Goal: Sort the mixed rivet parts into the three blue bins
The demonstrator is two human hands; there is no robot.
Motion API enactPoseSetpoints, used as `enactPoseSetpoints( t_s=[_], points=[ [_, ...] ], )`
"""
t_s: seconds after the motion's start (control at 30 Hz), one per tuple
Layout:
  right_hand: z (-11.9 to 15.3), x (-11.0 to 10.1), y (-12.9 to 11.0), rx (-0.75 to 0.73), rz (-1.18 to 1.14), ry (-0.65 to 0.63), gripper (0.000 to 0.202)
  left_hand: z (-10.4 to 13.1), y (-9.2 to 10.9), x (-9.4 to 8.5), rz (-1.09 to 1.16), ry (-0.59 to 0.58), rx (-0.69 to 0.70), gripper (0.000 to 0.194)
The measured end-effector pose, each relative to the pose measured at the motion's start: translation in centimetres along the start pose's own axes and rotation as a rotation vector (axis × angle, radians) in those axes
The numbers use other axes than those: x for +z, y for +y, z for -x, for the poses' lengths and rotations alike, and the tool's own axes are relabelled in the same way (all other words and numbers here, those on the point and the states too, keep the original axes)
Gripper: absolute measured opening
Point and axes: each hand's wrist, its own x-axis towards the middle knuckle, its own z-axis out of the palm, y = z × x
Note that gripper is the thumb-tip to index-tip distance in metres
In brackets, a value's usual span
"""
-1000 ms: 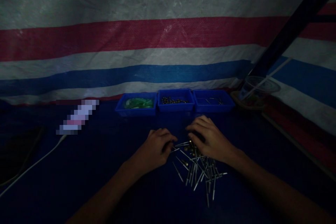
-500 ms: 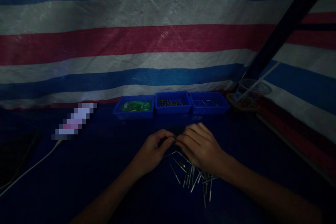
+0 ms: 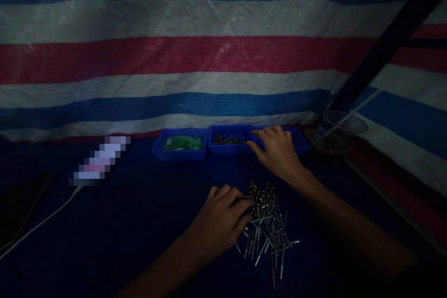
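A loose pile of thin silvery pins (image 3: pixel 275 230) with small brassy pieces (image 3: pixel 260 195) at its far end lies on the dark blue table. My left hand (image 3: pixel 225 216) is at the pile's left side, fingers apart and touching its edge; nothing held can be made out. My right hand (image 3: pixel 277 151) reaches over the right end of the middle blue tray (image 3: pixel 230 150), thumb and forefinger apart, and partly covers the right blue tray (image 3: pixel 302 142). Small brassy pieces (image 3: pixel 226 139) lie in the middle tray.
A left blue tray (image 3: pixel 179 154) holds green items. Behind stands a striped tarp (image 3: pixel 209 56). At the right are a clear cup (image 3: pixel 330 123) with a straw and a dark slanted pole (image 3: pixel 377 42). A blurred-out bright object (image 3: pixel 101 160) with a white cable lies left.
My hands have parted. The right moved forward to the trays; the left moved down and right to the pile, and the brassy pieces there came into view.
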Motion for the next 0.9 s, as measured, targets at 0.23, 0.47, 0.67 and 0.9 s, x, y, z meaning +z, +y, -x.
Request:
enactPoseSetpoints(
  t_s=[0.23,0.47,0.67,0.9],
  points=[
    [4.9,-1.6,1.6,0.115,-0.222,0.069,0.015,-0.5,-0.6,0.6,0.258,0.13,-0.079,0.012],
    [8.4,-1.7,-5.1,-0.081,-0.345,-0.195,0.015,-1.5,-0.6,-0.3,1.049,0.407,-0.448,0.013],
    [7.6,-2.5,-5.6,-0.088,-0.399,-0.015,0.007,-1.3,0.0,-0.8,1.078,0.402,-0.44,0.017],
    [3.0,-7.2,-4.0,-0.266,-0.492,0.478,0.019,-0.6,0.4,0.1,0.39,0.187,-0.146,0.015]
  ],
)
